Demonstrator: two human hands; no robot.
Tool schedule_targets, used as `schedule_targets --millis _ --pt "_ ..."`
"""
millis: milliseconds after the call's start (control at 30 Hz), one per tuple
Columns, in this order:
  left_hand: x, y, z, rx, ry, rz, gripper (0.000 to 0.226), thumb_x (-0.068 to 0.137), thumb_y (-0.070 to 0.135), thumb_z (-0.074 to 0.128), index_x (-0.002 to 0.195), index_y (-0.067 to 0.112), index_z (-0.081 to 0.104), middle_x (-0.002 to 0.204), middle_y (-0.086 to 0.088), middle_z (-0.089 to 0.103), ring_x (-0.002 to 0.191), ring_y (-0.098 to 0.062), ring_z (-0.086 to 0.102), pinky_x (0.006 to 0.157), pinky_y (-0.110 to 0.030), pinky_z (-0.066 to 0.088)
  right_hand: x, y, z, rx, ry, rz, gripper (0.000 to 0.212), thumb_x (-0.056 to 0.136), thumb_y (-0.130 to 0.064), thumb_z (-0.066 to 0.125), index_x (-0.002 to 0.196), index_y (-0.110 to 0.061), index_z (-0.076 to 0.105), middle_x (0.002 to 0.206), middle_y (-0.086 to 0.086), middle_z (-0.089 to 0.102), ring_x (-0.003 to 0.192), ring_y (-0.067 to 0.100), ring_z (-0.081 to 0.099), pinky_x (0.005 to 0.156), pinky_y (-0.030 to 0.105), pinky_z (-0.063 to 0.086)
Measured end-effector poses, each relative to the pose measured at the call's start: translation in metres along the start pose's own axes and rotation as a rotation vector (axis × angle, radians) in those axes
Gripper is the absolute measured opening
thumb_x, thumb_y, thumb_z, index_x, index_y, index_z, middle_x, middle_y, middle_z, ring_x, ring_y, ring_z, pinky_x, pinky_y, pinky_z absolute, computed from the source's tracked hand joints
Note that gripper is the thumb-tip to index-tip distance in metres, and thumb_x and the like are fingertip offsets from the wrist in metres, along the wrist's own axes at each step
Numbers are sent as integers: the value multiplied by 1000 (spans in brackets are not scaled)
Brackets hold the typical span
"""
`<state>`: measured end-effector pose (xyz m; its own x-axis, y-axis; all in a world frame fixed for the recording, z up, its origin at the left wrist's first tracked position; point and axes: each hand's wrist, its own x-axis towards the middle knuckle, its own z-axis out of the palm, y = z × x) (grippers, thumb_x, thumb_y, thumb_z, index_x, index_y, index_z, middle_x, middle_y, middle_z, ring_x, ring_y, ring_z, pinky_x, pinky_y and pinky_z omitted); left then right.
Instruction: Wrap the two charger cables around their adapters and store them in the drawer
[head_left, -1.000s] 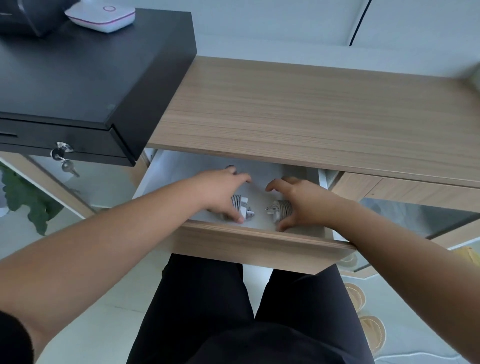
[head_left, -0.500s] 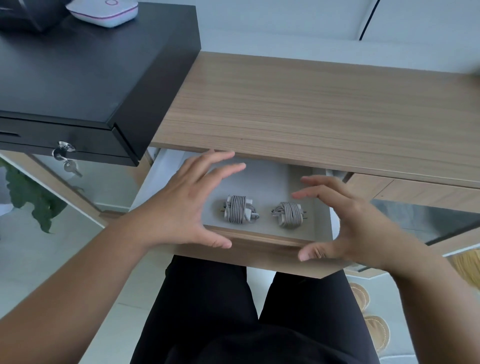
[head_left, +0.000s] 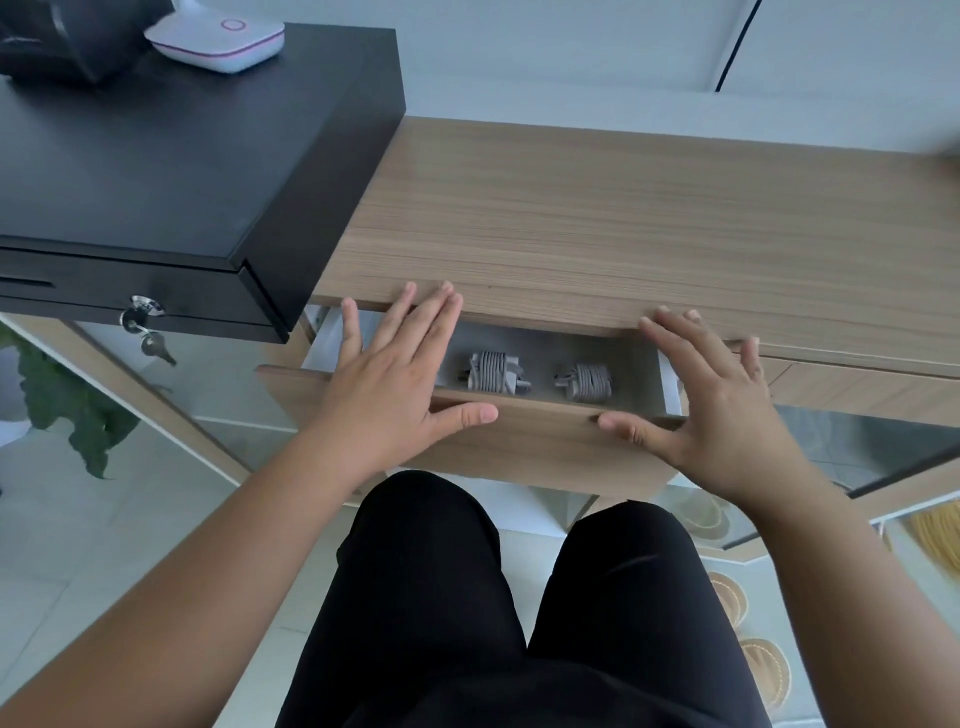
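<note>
A black cash box (head_left: 171, 156) sat on the left end of the wooden table (head_left: 649, 228), keys (head_left: 148, 332) hanging from its front lock. A white device (head_left: 218, 41) lay on top of it. A green plant (head_left: 67, 410) stood below left.

Both hands flat at the drawer (head_left: 519, 447) front: left hand (head_left: 387, 387) and right hand (head_left: 711, 410), fingers straight, thumbs on the wooden edge. Inside, two wrapped chargers lie side by side, left charger (head_left: 493, 371) and right charger (head_left: 587, 382), slightly apart. Black cash box (head_left: 182, 171) sits on the desk (head_left: 649, 234).
</note>
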<state>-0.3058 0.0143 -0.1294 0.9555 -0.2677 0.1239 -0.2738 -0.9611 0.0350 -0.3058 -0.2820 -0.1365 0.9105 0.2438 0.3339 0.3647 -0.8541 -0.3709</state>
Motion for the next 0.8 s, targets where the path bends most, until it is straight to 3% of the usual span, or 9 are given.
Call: schedule_targets --millis 133,233,400,500,633,800 --pt "5 3 13 -20 92 -19 85 90 73 9 155 20 1 164 7 -1 151 -20 -3 109 -66 -10 3 2 9 -49 112 5 83 70 -66 68 136 -18 50 147 1 45 142 22 33 111 66 18" --pt "5 1 28 -67 207 -24 63 101 52 16 155 22 12 163 8 12 151 -19 7 107 -70 -8 6 11 16 -83 191 -20 70 70 -46 79 131 -19 57 141 0 53 136 24 43 109 62 25" --pt "13 -2 48 -139 478 -20 44 103 29 39 146 20 43 151 5 44 143 -22 33 113 -65 0 8 18 28 -94 344 -25 49 76 -33 74 124 -23 63 133 -5 59 128 19 50 111 47 23" --pt "22 -9 54 -133 652 26 36 99 26 53 134 20 58 137 5 59 132 -23 48 116 -59 13 11 21 32 -100 393 -31 42 79 -26 75 119 -25 65 128 -6 62 118 18 55 106 37 22" --pt "33 -13 55 -173 758 33 28 94 25 64 121 21 68 124 6 67 118 -21 58 113 -50 27 18 21 35 -130 459 -18 33 81 -23 73 113 -28 67 121 -9 64 99 18 56 98 28 20" --pt "41 -12 50 -186 791 12 16 91 24 68 107 23 73 111 8 71 100 -22 61 95 -41 39 22 15 40 -195 511 16 29 81 -20 71 109 -27 68 113 -8 65 94 20 54 91 36 28"
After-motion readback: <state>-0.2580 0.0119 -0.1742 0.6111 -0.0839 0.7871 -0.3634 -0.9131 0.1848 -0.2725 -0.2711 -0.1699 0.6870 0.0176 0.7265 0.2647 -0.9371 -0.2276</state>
